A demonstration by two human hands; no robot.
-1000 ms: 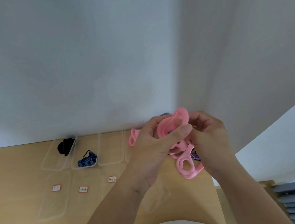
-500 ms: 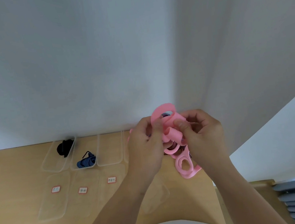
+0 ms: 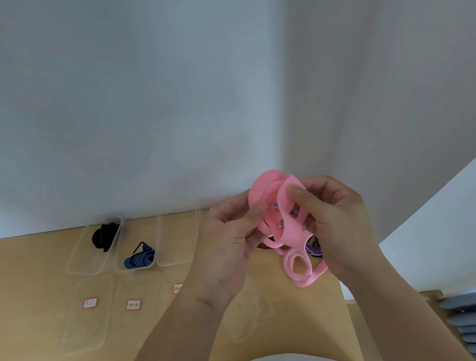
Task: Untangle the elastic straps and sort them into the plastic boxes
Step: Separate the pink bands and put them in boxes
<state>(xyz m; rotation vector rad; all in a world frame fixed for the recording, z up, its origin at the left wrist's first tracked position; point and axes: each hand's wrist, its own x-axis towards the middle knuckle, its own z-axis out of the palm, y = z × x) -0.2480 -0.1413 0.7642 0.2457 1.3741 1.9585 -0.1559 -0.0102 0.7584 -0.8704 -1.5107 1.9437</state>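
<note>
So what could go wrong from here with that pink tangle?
1. The left hand and the right hand both pinch the pink strap while a purple strap is caught inside it; pulling apart could tighten the snarl rather than free it.
2. The lower loop dangles close to the right edge of the table, so a slip might send the bundle off it.

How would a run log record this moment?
untangling | left hand, right hand: grip pink strap | boxed: black strap, blue strap
</note>
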